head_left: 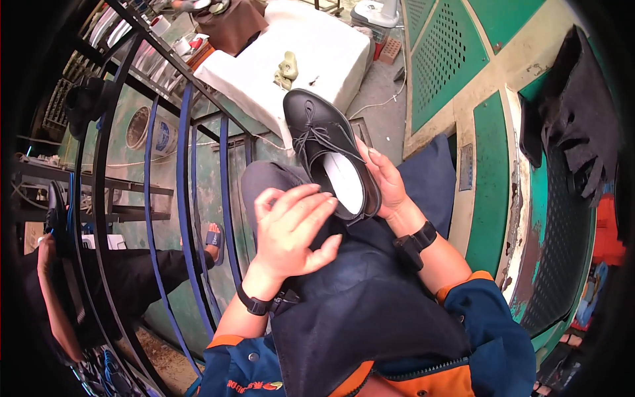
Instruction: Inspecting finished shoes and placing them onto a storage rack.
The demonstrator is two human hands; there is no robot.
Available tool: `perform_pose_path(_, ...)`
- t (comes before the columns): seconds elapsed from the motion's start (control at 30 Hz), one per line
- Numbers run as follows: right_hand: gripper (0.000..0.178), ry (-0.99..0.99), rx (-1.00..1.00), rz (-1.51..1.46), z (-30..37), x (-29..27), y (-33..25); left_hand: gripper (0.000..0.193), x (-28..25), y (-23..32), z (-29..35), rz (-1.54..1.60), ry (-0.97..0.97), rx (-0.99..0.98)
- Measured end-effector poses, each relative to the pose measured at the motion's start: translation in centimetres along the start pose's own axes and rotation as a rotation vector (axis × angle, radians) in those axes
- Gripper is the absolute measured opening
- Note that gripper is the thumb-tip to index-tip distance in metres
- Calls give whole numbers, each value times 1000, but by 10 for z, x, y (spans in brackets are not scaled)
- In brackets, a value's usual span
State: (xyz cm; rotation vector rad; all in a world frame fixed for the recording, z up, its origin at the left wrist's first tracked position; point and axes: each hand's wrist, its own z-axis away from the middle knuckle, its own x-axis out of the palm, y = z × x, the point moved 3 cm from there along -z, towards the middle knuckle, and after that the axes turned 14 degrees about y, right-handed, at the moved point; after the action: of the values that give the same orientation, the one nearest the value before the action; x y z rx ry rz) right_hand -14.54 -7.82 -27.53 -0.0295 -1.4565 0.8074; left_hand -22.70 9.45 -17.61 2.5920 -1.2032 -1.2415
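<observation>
The curled right hand (388, 184) steadied a black leather lace-up shoe (329, 140). The half-open left hand (288, 231) (seemingly empty) probably needed light contact next.

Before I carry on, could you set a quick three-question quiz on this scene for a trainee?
1. Which hand is gripping the black lace-up shoe? A: left. B: right. C: neither.
2. True or false: the shoe's insole is red.
3. Fill in the colour: both wrist straps are ____.

Key:
1. B. The right hand grips the shoe along its right side.
2. False. The insole is white.
3. Black.
</observation>
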Motion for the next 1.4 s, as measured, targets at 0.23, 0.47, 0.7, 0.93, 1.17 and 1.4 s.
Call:
perform_pose_path(0.23, 72, 86, -154, 346, 5, 8, 21, 72, 33, 2, 9, -115, -374, -240)
perform_pose_path(0.47, 69, 99, -210, 238, 25, 10, 26, 68, 44, -10, 12, 148, -367, -229)
perform_pose_path(0.7, 70, 119, -234, 134, 5, 47, 23, 44, 19, -3, 21, 154, 254, -114)
perform_pose_path(0.93, 101, -377, -301, 432, -1, 162, 0, 56, -69, 6, -4, 113, 746, 173)
perform_pose_path(1.17, 40, -185, 12, 878, -30, 101, 12, 57, -229, 40, -12, -843, 990, 458)
perform_pose_path(1.4, 35, -150, 144, 910, -40, 73, 21, 40, -420, 90, -44, -1258, 1075, 451)
